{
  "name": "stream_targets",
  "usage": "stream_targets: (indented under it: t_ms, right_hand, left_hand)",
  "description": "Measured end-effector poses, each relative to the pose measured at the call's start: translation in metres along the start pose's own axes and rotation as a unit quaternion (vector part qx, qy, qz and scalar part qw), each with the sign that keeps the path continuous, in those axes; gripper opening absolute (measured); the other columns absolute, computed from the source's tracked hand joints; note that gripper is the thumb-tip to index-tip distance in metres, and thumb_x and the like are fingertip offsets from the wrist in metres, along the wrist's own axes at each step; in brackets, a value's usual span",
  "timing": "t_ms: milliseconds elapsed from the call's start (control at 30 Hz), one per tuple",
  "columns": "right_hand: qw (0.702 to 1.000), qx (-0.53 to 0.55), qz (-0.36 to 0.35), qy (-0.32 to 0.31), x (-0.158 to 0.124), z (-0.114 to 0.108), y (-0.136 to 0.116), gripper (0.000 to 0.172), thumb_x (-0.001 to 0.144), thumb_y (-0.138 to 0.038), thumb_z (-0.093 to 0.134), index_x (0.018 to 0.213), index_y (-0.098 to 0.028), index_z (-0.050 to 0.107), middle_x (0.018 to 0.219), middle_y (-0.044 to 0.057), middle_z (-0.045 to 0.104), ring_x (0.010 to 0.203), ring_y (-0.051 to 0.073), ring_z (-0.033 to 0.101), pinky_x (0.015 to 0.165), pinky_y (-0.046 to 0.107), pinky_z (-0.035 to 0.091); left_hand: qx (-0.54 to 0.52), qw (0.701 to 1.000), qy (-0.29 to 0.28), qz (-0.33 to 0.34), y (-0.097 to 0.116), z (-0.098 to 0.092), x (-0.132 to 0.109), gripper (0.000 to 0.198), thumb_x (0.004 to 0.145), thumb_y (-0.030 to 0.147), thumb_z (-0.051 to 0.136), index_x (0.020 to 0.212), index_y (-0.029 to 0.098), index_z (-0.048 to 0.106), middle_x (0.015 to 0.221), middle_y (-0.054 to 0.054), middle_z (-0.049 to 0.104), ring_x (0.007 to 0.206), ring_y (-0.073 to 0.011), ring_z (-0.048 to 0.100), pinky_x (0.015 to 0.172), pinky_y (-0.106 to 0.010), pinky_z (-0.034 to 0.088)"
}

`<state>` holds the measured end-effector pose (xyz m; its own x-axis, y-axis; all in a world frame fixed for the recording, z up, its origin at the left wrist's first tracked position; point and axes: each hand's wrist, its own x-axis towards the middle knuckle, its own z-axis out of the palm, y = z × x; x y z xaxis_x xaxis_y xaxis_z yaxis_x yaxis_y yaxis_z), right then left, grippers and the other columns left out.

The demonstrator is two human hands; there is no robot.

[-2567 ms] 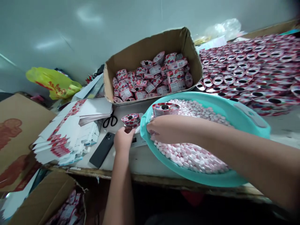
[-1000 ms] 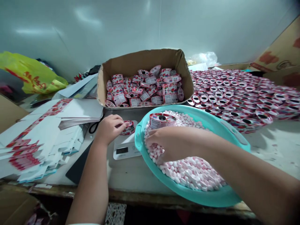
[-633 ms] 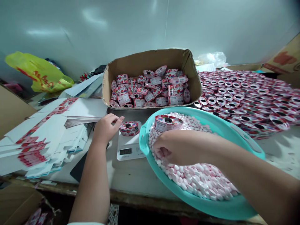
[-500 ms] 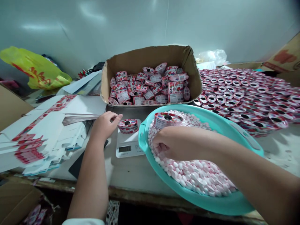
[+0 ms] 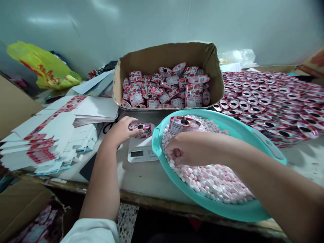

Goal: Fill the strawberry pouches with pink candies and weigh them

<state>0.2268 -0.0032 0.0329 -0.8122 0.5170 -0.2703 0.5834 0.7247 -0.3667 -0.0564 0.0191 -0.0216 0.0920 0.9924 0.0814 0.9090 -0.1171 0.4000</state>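
Note:
A small red patterned pack [image 5: 140,130] stands on the white scale [image 5: 142,152], whose display is too blurred to read. My left hand [image 5: 124,130] is at the pack's left side, fingers and thumb apart around it. Pale pink candies [image 5: 215,184] fill much of the teal basin [image 5: 202,210]. Among them, near the basin's left side, my right hand [image 5: 178,150] is curled closed; whether candies are inside its fingers is hidden. Just behind that hand another patterned pack [image 5: 184,125] with a dark opening on top rests on the candies.
Behind stands a cardboard box [image 5: 167,54] holding many patterned packs. Rows of open-topped packs [image 5: 265,98] cover the right side. Flat white cartons [image 5: 55,135] lie at the left, with a yellow bag [image 5: 45,67] behind them. Another box [image 5: 22,206] is below the table edge.
My left hand has moved closer to the pack on the scale, its fingers now spread around the pack's left end. My right hand stays in the candies, curled tighter. The view has shifted slightly.

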Motion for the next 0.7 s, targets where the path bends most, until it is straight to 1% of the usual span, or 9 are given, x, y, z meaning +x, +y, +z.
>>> stream_targets:
  t_ms: [100, 233, 333, 433, 500, 533, 567, 633, 700]
  right_hand:
    - [0.999, 0.000, -0.028, 0.026, 0.001, 0.002, 0.003, 0.019, 0.070, -0.004, 0.064, 0.062, -0.020, 0.062, 0.057, -0.004, 0.057, 0.050, 0.010, 0.044, 0.052, 0.029, 0.025]
    - [0.996, 0.005, -0.054, 0.068, 0.001, 0.003, 0.004, 0.019, 0.069, -0.004, 0.066, 0.060, -0.020, 0.061, 0.056, -0.005, 0.056, 0.045, 0.008, 0.039, 0.047, 0.027, 0.023]
    - [0.995, 0.013, -0.056, 0.086, 0.000, 0.005, 0.005, 0.021, 0.065, -0.002, 0.067, 0.061, -0.021, 0.061, 0.057, -0.005, 0.058, 0.044, 0.007, 0.040, 0.044, 0.026, 0.023]
    - [0.984, 0.061, -0.108, 0.130, 0.000, 0.007, 0.008, 0.022, 0.065, -0.002, 0.068, 0.061, -0.022, 0.062, 0.054, -0.007, 0.056, 0.042, 0.007, 0.044, 0.041, 0.024, 0.025]
    - [0.979, 0.073, -0.132, 0.137, 0.000, 0.008, 0.011, 0.022, 0.066, -0.002, 0.069, 0.061, -0.023, 0.063, 0.054, -0.007, 0.056, 0.043, 0.007, 0.048, 0.040, 0.023, 0.026]
    - [0.981, 0.067, -0.129, 0.128, 0.001, 0.008, 0.012, 0.022, 0.066, -0.003, 0.070, 0.062, -0.023, 0.064, 0.055, -0.007, 0.058, 0.045, 0.008, 0.050, 0.040, 0.023, 0.027]
    - [0.985, 0.057, -0.120, 0.113, 0.001, 0.007, 0.012, 0.022, 0.066, -0.003, 0.071, 0.063, -0.024, 0.066, 0.057, -0.007, 0.060, 0.046, 0.008, 0.052, 0.040, 0.022, 0.028]
    - [0.990, 0.046, -0.100, 0.092, 0.000, 0.006, 0.012, 0.022, 0.066, -0.003, 0.073, 0.067, -0.024, 0.068, 0.062, -0.007, 0.065, 0.049, 0.009, 0.054, 0.041, 0.022, 0.030]
    - [0.991, 0.037, -0.094, 0.093, -0.003, 0.002, 0.009, 0.024, 0.067, -0.001, 0.072, 0.070, -0.024, 0.070, 0.066, -0.007, 0.068, 0.050, 0.009, 0.055, 0.043, 0.023, 0.032]
  left_hand:
    - [0.007, 1.000, 0.010, 0.016, -0.002, -0.001, 0.000, 0.071, 0.078, 0.066, 0.066, 0.132, 0.020, 0.060, 0.136, -0.011, 0.059, 0.124, -0.0295, 0.058, 0.107, -0.040, 0.043]
    - [0.014, 0.999, -0.027, 0.014, 0.001, -0.002, -0.002, 0.078, 0.069, 0.066, 0.074, 0.131, 0.020, 0.061, 0.132, -0.011, 0.062, 0.121, -0.0311, 0.059, 0.103, -0.039, 0.046]
    - [0.012, 0.999, -0.046, 0.006, 0.002, -0.003, -0.003, 0.079, 0.067, 0.063, 0.077, 0.131, 0.019, 0.061, 0.134, -0.012, 0.063, 0.121, -0.0320, 0.060, 0.102, -0.038, 0.047]
    - [0.007, 0.999, -0.044, 0.003, 0.000, -0.003, -0.003, 0.081, 0.065, 0.061, 0.078, 0.132, 0.019, 0.060, 0.136, -0.012, 0.062, 0.123, -0.0316, 0.059, 0.104, -0.038, 0.046]
    - [0.004, 0.999, -0.044, -0.001, -0.001, -0.003, -0.003, 0.081, 0.064, 0.059, 0.079, 0.133, 0.020, 0.059, 0.137, -0.011, 0.062, 0.123, -0.0310, 0.059, 0.104, -0.037, 0.045]
    - [0.004, 0.999, -0.049, -0.003, -0.001, -0.003, -0.003, 0.078, 0.065, 0.056, 0.079, 0.131, 0.020, 0.060, 0.136, -0.010, 0.063, 0.121, -0.0304, 0.060, 0.103, -0.036, 0.045]
    - [0.006, 0.998, -0.054, -0.005, -0.001, -0.003, -0.003, 0.071, 0.067, 0.052, 0.077, 0.128, 0.020, 0.061, 0.132, -0.010, 0.065, 0.118, -0.0295, 0.062, 0.100, -0.035, 0.046]
    - [0.020, 0.998, -0.064, -0.015, 0.002, -0.004, -0.004, 0.051, 0.072, 0.044, 0.070, 0.116, 0.021, 0.065, 0.118, -0.008, 0.071, 0.105, -0.0274, 0.066, 0.091, -0.034, 0.048]
    - [0.038, 0.996, -0.074, -0.029, 0.006, -0.005, -0.005, 0.035, 0.074, 0.039, 0.064, 0.104, 0.021, 0.067, 0.102, -0.006, 0.073, 0.092, -0.0255, 0.068, 0.080, -0.032, 0.048]
